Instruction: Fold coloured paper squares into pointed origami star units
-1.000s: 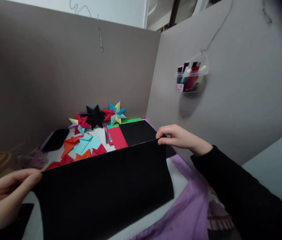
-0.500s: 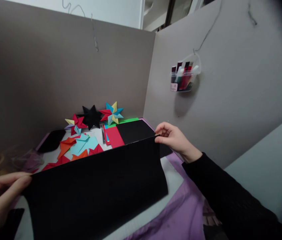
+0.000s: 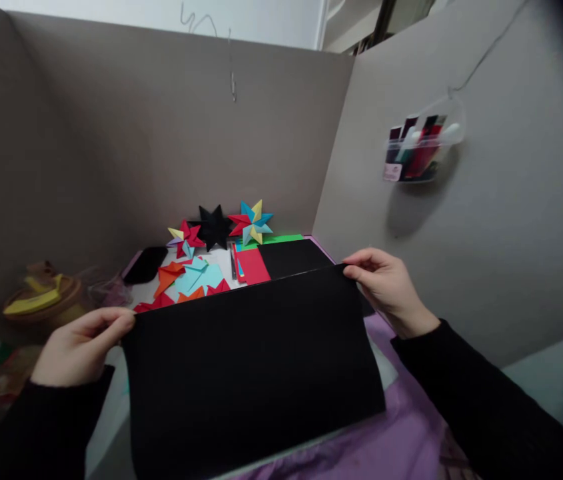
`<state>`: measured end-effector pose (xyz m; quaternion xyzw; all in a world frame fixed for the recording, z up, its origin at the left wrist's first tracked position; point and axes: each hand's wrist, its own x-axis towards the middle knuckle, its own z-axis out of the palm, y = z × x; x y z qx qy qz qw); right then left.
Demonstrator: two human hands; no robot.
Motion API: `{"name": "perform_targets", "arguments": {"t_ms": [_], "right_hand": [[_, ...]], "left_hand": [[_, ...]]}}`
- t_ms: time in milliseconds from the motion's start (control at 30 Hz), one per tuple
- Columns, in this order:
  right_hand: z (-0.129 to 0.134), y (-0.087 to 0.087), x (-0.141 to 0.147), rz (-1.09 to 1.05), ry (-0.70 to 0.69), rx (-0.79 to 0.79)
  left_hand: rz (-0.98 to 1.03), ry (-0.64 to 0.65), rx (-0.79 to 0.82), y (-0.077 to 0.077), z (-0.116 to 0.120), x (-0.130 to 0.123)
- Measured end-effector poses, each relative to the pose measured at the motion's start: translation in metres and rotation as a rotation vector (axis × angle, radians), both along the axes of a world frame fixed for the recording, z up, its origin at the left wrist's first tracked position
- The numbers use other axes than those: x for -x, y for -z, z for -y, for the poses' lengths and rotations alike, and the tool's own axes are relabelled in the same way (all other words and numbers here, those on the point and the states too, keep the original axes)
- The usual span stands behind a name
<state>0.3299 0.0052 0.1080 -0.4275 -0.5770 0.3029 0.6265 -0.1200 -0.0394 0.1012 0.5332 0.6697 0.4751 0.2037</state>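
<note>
A large sheet of black paper (image 3: 251, 367) hangs from both hands, its long top edge stretched between them and sloping up to the right. My left hand (image 3: 84, 343) pinches the upper left corner between thumb and fingers. The upper right corner is pinched by my right hand (image 3: 386, 283). The sheet bows slightly and hides much of the table behind it. Just beyond its top edge lie folded paper pieces in light blue (image 3: 198, 277), orange (image 3: 167, 277) and red (image 3: 158, 303).
Folded stars, one black (image 3: 214, 227), one multicoloured (image 3: 252, 223) and one mostly red (image 3: 186, 239), lean at the back. Red paper (image 3: 255, 265) and black paper (image 3: 291, 257) lie stacked nearby. A clear container (image 3: 418, 150) hangs on the right wall. A basket (image 3: 46, 300) stands left.
The view has turned left, so the background sits farther right. My left hand and its sleeve now show fully. Both hands still hold the black paper, which looks more spread out.
</note>
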Motion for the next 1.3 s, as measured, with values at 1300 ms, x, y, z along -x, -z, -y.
{"name": "perform_targets", "arguments": {"t_ms": [1300], "right_hand": [[-0.115,0.120,0.035,1.050,-0.112,0.350]], "left_hand": [[-0.936,0.226,0.636,0.099,-0.039,-0.042]]}}
